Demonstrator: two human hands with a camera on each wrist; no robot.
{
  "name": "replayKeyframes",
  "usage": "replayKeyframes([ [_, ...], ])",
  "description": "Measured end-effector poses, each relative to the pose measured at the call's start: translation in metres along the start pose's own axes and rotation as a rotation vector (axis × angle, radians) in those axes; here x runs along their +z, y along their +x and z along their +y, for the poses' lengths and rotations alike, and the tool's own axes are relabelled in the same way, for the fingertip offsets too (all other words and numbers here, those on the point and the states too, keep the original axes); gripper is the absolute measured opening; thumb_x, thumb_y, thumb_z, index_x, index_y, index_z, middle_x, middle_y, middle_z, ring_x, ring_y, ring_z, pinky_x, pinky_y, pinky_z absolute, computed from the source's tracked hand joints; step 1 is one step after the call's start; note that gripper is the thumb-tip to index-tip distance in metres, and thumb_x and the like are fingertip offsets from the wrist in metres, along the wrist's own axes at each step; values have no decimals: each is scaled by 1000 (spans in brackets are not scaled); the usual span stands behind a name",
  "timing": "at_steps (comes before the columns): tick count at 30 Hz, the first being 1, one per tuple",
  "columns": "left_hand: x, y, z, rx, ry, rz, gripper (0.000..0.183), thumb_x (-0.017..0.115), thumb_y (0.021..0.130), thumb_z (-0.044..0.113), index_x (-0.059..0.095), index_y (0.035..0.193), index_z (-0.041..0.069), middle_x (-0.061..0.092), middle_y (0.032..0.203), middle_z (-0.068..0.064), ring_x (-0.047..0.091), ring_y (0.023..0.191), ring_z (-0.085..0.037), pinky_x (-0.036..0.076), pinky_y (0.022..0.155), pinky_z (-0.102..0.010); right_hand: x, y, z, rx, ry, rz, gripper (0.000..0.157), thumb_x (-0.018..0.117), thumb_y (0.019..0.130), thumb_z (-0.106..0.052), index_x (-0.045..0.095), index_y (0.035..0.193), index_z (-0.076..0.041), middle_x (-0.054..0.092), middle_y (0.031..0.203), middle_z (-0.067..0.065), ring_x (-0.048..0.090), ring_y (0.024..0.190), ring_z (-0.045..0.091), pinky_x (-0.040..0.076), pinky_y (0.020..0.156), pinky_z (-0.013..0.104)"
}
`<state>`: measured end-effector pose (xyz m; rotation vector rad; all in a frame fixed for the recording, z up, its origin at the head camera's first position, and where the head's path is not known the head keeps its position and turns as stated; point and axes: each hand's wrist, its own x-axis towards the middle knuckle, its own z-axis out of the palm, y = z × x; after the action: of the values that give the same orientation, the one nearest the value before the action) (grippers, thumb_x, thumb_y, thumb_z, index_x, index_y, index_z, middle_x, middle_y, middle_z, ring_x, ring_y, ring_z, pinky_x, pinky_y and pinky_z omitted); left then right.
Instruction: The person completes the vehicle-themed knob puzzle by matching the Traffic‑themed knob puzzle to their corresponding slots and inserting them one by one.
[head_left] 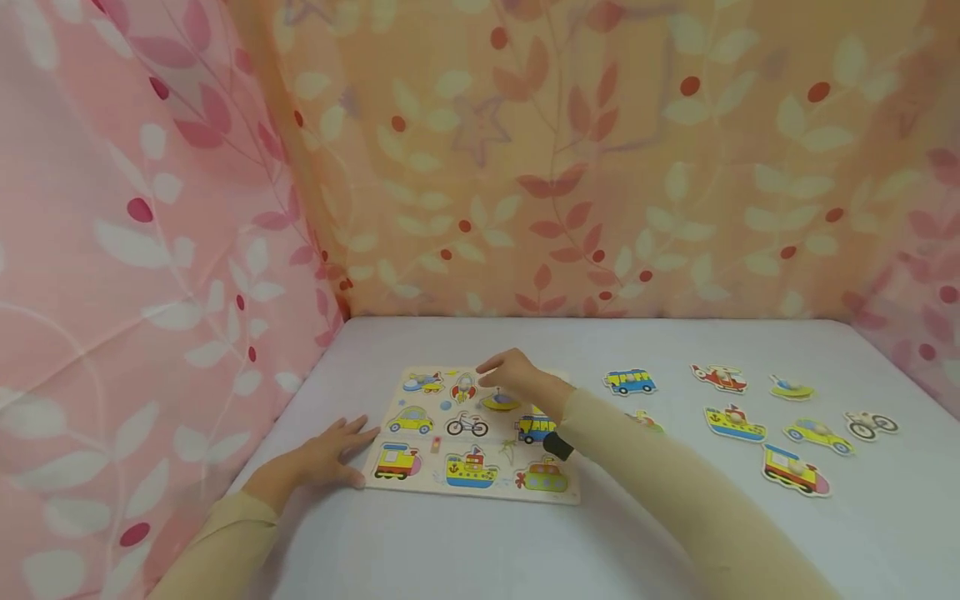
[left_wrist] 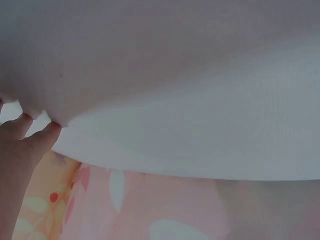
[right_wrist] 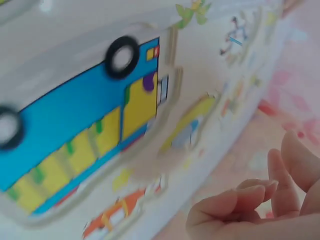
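Note:
A wooden puzzle board (head_left: 427, 483) printed with vehicle pictures lies flat on the table. At its left edge my left hand (head_left: 322, 454) rests with fingers spread, the fingertips and thumb right at the rim. Over the board's upper part hovers my right hand (head_left: 517, 377), close to the rocket (head_left: 463, 390) and above the flying saucer picture (head_left: 501, 402). The right wrist view shows its fingers (right_wrist: 225, 202) loosely bent, nothing between them. A plane (head_left: 423, 382) shows in the top left corner. Left fingers (left_wrist: 47, 135) touch the white surface in the left wrist view.
Loose pieces lie right of the board: a blue bus (head_left: 631, 382), helicopter (head_left: 720, 378), saucer (head_left: 792, 388), ship (head_left: 735, 423), yellow car (head_left: 817, 436), bicycle (head_left: 870, 425) and train (head_left: 795, 471). My right sleeve (head_left: 660, 475) partly covers a green piece (head_left: 647, 422). Patterned curtains (head_left: 585, 167) enclose the table.

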<state>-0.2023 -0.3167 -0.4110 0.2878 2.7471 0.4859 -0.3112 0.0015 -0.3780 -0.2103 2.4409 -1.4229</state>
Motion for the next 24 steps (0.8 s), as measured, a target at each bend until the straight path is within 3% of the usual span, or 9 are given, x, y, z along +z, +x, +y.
replayKeyframes([
  [4, -8, 4, 1, -12, 20, -42, 86, 81, 75, 37, 41, 149, 16, 22, 158, -18, 6, 142, -50, 10, 103, -76, -22, -14, 1, -34, -9, 4, 29, 69, 90, -11, 69, 119, -5, 55, 136, 15, 50, 124, 35, 42, 102, 51],
  [11, -15, 9, 2, 1, 26, -81, 91, 83, 74, 36, 39, 150, 15, 20, 158, -21, 5, 142, -51, 8, 103, -76, -68, -43, 14, -68, -45, 50, 31, 68, 91, -14, 68, 121, -4, 58, 125, 15, 51, 107, 30, 45, 92, 45],
  [15, -16, 11, 0, 9, 4, -79, 90, 83, 74, 33, 38, 150, 13, 21, 157, -22, 6, 141, -52, 11, 103, -75, -93, -61, 24, -78, -85, 74, 32, 66, 93, -17, 67, 122, -5, 58, 124, 14, 48, 105, 29, 46, 86, 42],
  [20, -15, 8, -4, 46, -71, -45, 84, 79, 79, 36, 39, 149, 12, 22, 157, -20, 6, 142, -52, 10, 104, -75, -116, -79, 42, -91, -107, 79, 33, 67, 92, -17, 67, 121, -2, 58, 102, 12, 47, 92, 27, 43, 69, 34],
  [24, -13, 8, -6, 53, -115, -34, 85, 79, 79, 34, 38, 151, 14, 22, 159, -16, 7, 143, -48, 10, 108, -70, -132, -91, 57, -89, -103, 77, 34, 68, 92, -18, 66, 121, 0, 60, 97, 9, 49, 92, 27, 46, 76, 39],
])
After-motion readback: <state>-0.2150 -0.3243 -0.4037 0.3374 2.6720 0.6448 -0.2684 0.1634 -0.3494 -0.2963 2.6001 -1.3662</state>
